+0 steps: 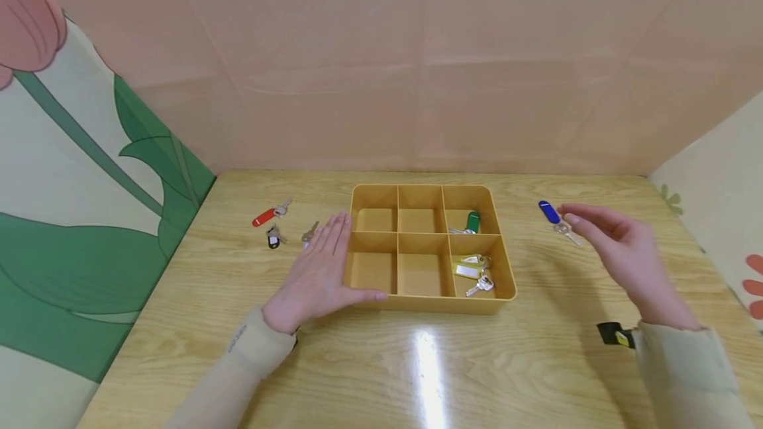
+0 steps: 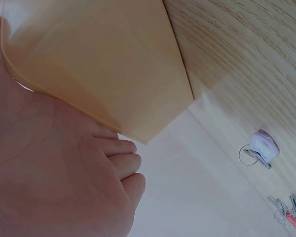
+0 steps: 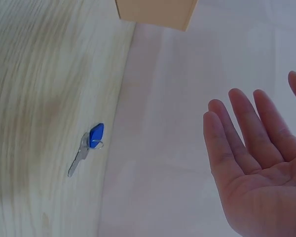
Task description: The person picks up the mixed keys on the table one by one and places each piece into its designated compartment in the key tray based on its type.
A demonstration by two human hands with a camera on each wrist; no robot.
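Observation:
My left hand (image 1: 316, 277) lies against the left side of a tan six-compartment organizer box (image 1: 429, 304), fingers straight and the thumb at its front rim. In the left wrist view, the palm and fingers (image 2: 123, 165) run along the box's edge. My right hand (image 1: 628, 257) hovers over the table on the right, empty, with fingers extended and thumb apart. Just beyond its fingertips lies a key with a blue tag (image 1: 550, 212). In the right wrist view, this blue tag (image 3: 96, 136) and its key rest on the wood, apart from the hand.
A green-tagged key (image 1: 473, 222) sits in the back right compartment, yellow-tagged keys (image 1: 467, 271) in the front right one. Left of the box lie a red-tagged key (image 1: 263, 218), a black-tagged key (image 1: 273, 241) and a lilac-tagged key (image 2: 265, 145). A pink wall covering (image 1: 417, 118) rises behind.

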